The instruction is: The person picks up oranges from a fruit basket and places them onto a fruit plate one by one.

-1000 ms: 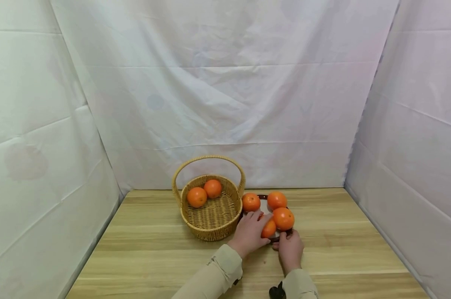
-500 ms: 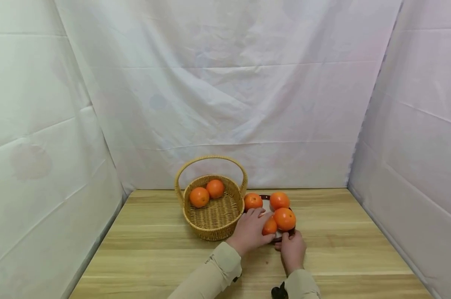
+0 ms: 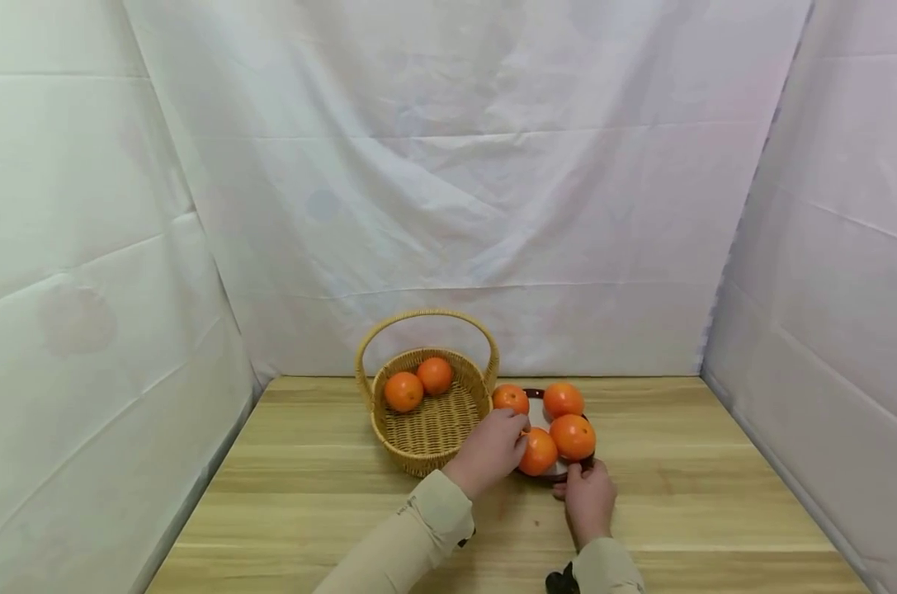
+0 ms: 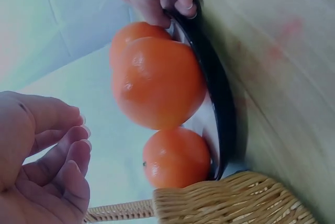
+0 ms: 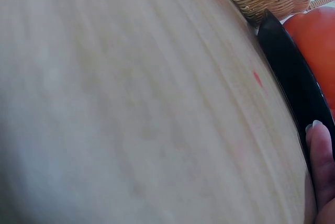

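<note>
Several orange fruits sit on a dark-rimmed plate (image 3: 554, 477). My left hand (image 3: 488, 450) is at the plate's left side, beside the front fruit (image 3: 539, 451). In the left wrist view that hand (image 4: 47, 156) has loosely bent fingers with nothing between them, apart from the large fruit (image 4: 159, 82). My right hand (image 3: 591, 499) grips the plate's near right rim, thumb on top; its fingers also show against the dark rim (image 5: 293, 72) in the right wrist view. Left of the plate stands a wicker basket (image 3: 426, 464) with two orange fruits (image 3: 403, 392) inside.
The basket's tall arched handle (image 3: 427, 313) rises close to the plate's back left. White cloth (image 3: 448, 206) hangs behind the wooden table (image 3: 307, 487) and along both sides. A dark object (image 3: 562, 580) lies by the right sleeve.
My left hand has come away from the front fruit, slightly up and to the left, so more of that fruit shows. The right hand keeps its hold on the rim. The head view has shifted slightly.
</note>
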`<state>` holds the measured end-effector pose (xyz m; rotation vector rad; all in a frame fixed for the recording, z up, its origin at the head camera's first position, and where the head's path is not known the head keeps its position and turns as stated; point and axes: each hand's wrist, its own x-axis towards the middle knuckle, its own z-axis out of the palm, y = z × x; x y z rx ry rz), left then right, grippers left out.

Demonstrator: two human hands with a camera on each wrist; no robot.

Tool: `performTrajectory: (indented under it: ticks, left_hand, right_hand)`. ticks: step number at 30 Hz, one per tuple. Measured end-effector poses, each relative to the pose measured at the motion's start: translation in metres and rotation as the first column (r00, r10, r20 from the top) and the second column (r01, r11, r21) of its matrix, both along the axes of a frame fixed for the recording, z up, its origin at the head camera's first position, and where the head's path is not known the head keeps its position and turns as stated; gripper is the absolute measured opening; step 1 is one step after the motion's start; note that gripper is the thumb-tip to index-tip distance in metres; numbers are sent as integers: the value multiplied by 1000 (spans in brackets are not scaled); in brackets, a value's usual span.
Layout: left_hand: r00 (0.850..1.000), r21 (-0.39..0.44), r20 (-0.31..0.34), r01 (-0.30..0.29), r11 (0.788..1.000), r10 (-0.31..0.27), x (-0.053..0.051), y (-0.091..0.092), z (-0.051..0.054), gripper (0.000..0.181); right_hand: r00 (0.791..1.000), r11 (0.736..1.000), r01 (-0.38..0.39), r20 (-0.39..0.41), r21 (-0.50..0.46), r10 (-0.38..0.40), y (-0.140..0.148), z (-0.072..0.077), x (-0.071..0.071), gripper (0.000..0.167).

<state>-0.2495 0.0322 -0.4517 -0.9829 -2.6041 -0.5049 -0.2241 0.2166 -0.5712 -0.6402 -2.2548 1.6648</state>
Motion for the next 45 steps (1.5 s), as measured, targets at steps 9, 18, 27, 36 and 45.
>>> performTrajectory:
  ticks: [9,18,27,36,45]
  left_hand:
    - [1000,25,-12,15,1000,-15,-5,-8,6,11]
    - [1000,8,-9,-15,1000,15,-15,-25,13,16]
    - [999,-19,-16,-52,998,52,-28,-38,13,15]
    - [995,-29,-5,-102,994,102,-43,-61,16,23]
    - [979,-79,113,-160,984,169,-59,-83,13,26]
  right_hand:
    - [1000,1000,-7,-6,13,7,0,-1,2,47]
    - [1000,1000,3,-9,16,-3,1,-1,1,48]
    - [1000,1000,18,-18,19,-17,1,-1,0,46]
    - [1000,1000,15,21,-23,-15,2,-1,-1,44]
    - [1000,1000,11,-5,-14,-11,0,-3,-3,42]
